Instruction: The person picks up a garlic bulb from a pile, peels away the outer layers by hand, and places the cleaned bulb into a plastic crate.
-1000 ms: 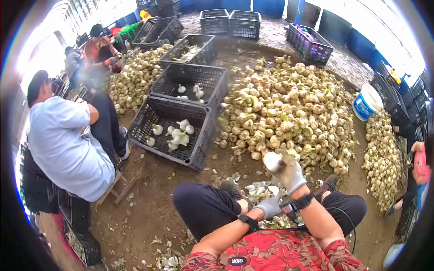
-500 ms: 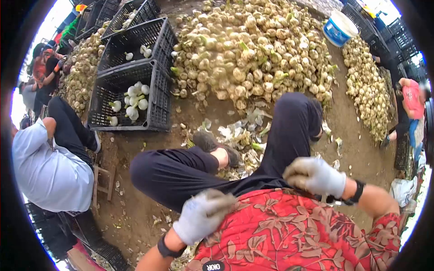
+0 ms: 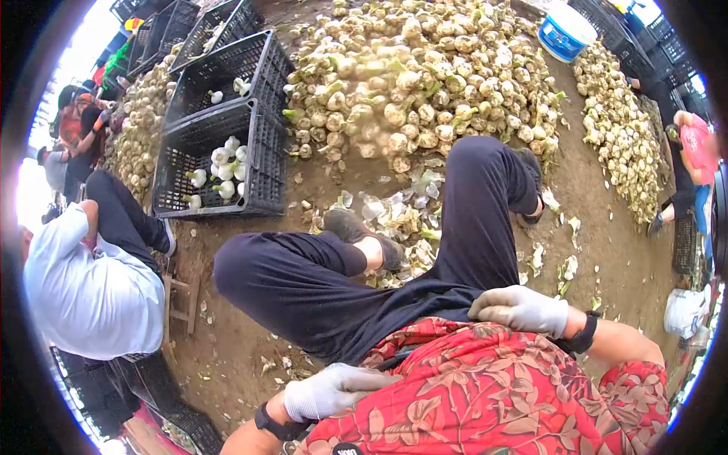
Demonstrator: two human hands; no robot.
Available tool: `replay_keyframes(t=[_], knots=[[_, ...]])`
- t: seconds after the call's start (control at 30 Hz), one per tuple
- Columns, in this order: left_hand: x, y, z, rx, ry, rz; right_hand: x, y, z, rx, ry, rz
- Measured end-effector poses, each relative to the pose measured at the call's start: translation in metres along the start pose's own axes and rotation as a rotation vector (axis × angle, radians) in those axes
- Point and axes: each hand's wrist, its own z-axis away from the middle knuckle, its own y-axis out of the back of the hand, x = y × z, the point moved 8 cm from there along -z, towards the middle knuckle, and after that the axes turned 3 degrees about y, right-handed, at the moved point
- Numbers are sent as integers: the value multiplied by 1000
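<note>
My left hand (image 3: pixel 334 390), in a pale work glove, lies against the side of the red leaf-patterned shirt (image 3: pixel 455 387) that I wear. Its fingers stretch out flat over the cloth, and the tips are partly lost in the folds. At the front hem, the fingers of my right hand (image 3: pixel 519 309) bend over the bunched edge of the shirt; this glove is soiled at the fingers. Dark trousers (image 3: pixel 303 292) cover my spread knees. Neither hand has a garlic bulb in it.
A large heap of garlic (image 3: pixel 425 83) lies ahead, with peeled skins (image 3: pixel 406 220) by my feet. Black crates (image 3: pixel 220 159) with white bulbs stand left. A seated person (image 3: pixel 98 280) is close on the left, another person (image 3: pixel 694 148) far right. A bucket (image 3: pixel 565 32) stands behind.
My left hand has moved down and flattened against the shirt. My right hand has dropped slightly to the hem, which now looks more bunched. The view has shifted a little.
</note>
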Motion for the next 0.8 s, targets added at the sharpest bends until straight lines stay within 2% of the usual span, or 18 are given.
replay_keyframes(t=[0.03,0.1,0.17,0.23,0.3,0.33,0.37,0.43,0.47,0.5,0.57,0.63,0.7,0.8], knots=[[-2,-3,0,10,-3,5,-16,-3,-4,-20,105,294],[16,-10,7,49,-289,-124,-43,-13,-10,-56,348,480],[11,-16,14,28,-245,-85,-60,-19,-15,-93,317,495],[16,-19,21,92,-312,-123,-62,-27,-20,-128,282,506],[12,-19,24,122,-309,-149,-92,-18,-21,152,544,559],[14,-19,24,117,-334,-157,-103,-14,-23,226,566,425],[14,-19,24,112,-358,-166,-123,-16,-26,296,672,497],[13,-22,23,131,-378,-145,-126,-43,-53,30,737,549],[18,-20,24,145,-343,-122,-123,-64,-66,-221,665,570],[19,-17,24,159,-312,-101,-111,-84,-77,-399,550,750],[15,-15,28,156,-307,-105,-108,-105,-84,-606,480,1006],[8,-13,34,158,-296,-107,-109,-109,-83,-652,433,1017],[-10,-16,33,115,-108,-77,-105,-113,-81,-716,352,1068],[13,-6,30,156,-190,-75,-104,-122,-88,-845,250,1207]])
